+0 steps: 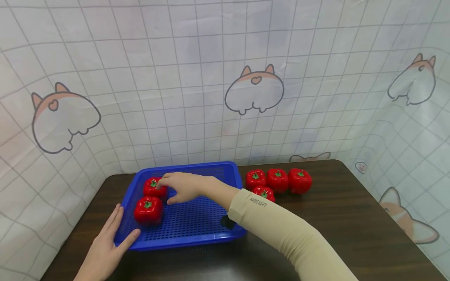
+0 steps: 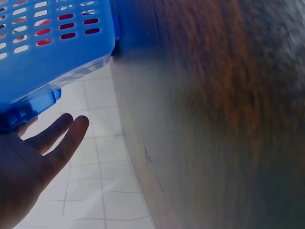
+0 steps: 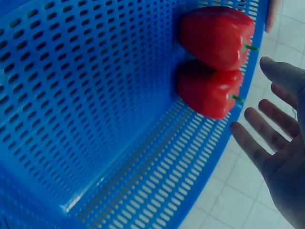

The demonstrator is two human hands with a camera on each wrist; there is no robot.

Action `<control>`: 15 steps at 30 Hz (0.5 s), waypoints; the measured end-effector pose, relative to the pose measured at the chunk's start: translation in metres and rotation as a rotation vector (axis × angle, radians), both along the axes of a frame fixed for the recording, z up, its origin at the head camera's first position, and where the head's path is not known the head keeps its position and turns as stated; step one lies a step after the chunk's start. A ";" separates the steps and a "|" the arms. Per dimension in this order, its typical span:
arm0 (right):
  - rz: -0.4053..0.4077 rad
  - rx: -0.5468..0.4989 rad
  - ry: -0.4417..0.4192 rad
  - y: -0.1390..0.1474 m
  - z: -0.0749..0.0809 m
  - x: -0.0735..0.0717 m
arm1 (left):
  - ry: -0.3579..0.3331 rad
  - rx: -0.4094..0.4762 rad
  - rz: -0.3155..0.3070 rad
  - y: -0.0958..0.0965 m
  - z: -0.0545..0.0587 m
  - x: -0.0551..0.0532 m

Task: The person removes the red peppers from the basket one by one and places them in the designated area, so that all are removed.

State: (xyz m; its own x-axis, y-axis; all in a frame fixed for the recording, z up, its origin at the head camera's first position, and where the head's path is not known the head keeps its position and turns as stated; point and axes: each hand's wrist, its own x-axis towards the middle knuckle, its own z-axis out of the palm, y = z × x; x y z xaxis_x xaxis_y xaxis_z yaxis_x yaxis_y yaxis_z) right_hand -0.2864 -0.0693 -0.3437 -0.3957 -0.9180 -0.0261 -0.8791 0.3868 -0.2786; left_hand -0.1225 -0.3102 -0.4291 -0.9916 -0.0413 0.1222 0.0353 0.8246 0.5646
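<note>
Two red bell peppers, a front one (image 1: 148, 210) and a back one (image 1: 150, 188), stand side by side at the left end of a blue perforated basket (image 1: 191, 245). Over the basket, close to the back pepper, my right hand (image 1: 188, 188) hovers with its fingers apart and nothing in them. The right wrist view shows that hand (image 3: 286, 167) spread beside both peppers (image 3: 217, 38). At the basket's front left corner my left hand (image 1: 105, 244) lies along the rim, fingers straight. From the left wrist camera, its fingers (image 2: 71, 140) extend by the blue rim.
Right of the basket, several more red bell peppers (image 1: 277, 180) are grouped on the dark wooden table (image 1: 351, 218). A small black patch (image 1: 227, 222) shows at the basket's right end, near my sleeve. Behind the table hangs a white gridded cloth (image 1: 197, 109) with cartoon animals.
</note>
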 end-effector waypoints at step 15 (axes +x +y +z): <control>0.035 0.090 -0.024 -0.037 -0.016 0.000 | 0.002 -0.016 -0.002 0.000 -0.002 -0.002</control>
State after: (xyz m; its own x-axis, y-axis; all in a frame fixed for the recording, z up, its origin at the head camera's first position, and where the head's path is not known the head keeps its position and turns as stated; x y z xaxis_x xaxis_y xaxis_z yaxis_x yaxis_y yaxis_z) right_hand -0.2860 -0.1063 -0.3592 -0.3614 -0.9248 -0.1185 -0.8860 0.3802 -0.2653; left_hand -0.1241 -0.3106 -0.4309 -0.9915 -0.0375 0.1247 0.0379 0.8333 0.5515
